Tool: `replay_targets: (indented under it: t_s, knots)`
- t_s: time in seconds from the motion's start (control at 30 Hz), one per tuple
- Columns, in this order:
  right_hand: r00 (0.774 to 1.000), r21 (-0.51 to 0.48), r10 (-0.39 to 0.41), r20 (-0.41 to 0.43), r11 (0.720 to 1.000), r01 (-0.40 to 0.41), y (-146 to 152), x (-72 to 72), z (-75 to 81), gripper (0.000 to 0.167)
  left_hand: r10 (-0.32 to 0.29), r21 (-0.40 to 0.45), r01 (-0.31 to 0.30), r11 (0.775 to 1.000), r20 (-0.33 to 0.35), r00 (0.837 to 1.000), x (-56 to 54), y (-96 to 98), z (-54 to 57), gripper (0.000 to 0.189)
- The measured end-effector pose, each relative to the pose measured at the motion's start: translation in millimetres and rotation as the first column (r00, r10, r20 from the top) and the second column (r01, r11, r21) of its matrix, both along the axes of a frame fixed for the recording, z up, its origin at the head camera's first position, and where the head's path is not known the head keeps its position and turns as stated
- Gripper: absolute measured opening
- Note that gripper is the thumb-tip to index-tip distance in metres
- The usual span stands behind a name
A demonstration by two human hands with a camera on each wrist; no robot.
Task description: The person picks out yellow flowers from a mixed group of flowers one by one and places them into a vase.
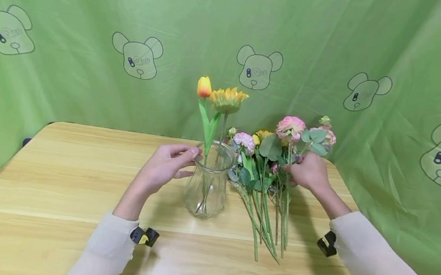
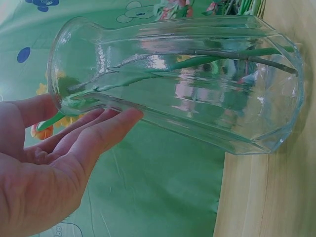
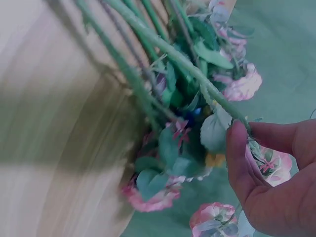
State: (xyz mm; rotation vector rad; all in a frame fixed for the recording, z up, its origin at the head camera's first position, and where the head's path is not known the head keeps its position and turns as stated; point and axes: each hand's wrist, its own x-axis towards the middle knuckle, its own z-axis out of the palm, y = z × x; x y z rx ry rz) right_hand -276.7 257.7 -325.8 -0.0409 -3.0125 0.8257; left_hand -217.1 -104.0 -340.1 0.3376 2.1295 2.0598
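Observation:
A clear glass vase (image 1: 206, 191) stands upright on the table. In it are an orange-yellow tulip (image 1: 204, 87) and a yellow sunflower (image 1: 227, 100), their stems crossing near the bottom. My left hand (image 1: 171, 163) touches the vase's rim and neck with fairly straight fingers, as the left wrist view shows. To the right of the vase, my right hand (image 1: 309, 171) pinches a green stem (image 3: 197, 74) between thumb and fingertip. Pink blooms (image 1: 290, 128) with green leaves stand up around this hand.
Beside the vase lies a pile of flowers, with a pale purple bloom (image 1: 244, 141) and several long stems (image 1: 263, 226) pointing toward me. A green curtain (image 1: 203, 14) with bear-face outlines surrounds the wooden table (image 1: 73, 174).

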Motion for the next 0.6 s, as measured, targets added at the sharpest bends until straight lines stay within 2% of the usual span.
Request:
replay_targets:
  t_s: [0.23,0.53,0.57,0.6]
  knots:
    - [1.000,-0.004,-0.017,0.008,1.000,0.017,17.9,1.6,-10.0,0.034,0.006,-0.010,-0.006,1.000,-0.002,1.000,1.3,-0.1,0.4,0.040]
    - [0.996,-0.040,-0.025,0.090,0.999,0.029,31.6,-2.3,-27.4,0.026,0.003,-0.007,-0.003,1.000,0.007,1.000,0.9,-0.1,0.5,0.039]
    - [0.995,-0.046,-0.017,0.094,0.999,0.021,32.2,-3.2,-29.0,0.027,0.002,-0.007,-0.002,1.000,0.007,1.000,0.8,-0.2,0.5,0.039]
    - [0.995,-0.055,-0.007,0.098,0.998,0.013,32.5,-4.1,-30.5,0.036,0.001,-0.006,-0.001,1.000,0.006,1.000,0.8,-0.2,0.5,0.039]
